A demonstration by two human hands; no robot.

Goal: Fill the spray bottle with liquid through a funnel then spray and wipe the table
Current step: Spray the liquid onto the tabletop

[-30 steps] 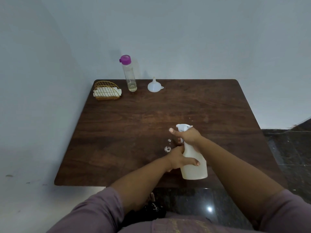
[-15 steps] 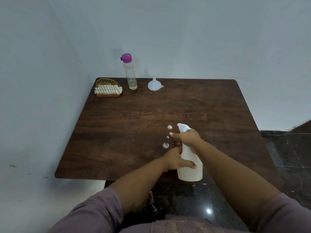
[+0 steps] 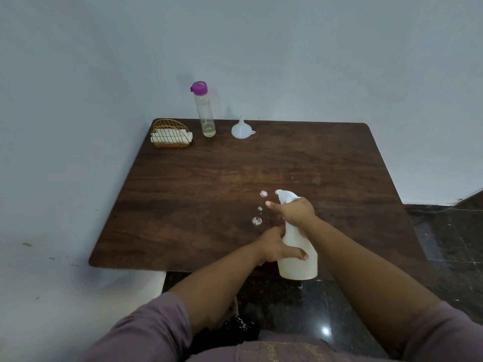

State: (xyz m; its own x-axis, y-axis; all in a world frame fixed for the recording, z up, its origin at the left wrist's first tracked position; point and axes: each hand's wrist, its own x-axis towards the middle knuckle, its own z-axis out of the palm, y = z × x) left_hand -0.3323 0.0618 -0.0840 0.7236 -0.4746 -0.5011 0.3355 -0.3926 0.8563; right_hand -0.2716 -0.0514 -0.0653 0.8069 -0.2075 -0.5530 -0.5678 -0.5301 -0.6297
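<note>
The step in hand looks like the spraying: three small patches of white foam lie on the dark brown wooden desk just ahead of the nozzle, toward the middle from the near edge. The opaque white plastic spray bottle is held over the near edge, tilted forward. The right hand has its grip curled round the neck and trigger head, forefinger pointing left; the left hand clasps the body, thumb across the front. The next move likely calls for more squeezes or setting the bottle down to fetch a white cloth from the gold wire basket at the far left corner. The translucent white funnel stands by the far edge
</note>
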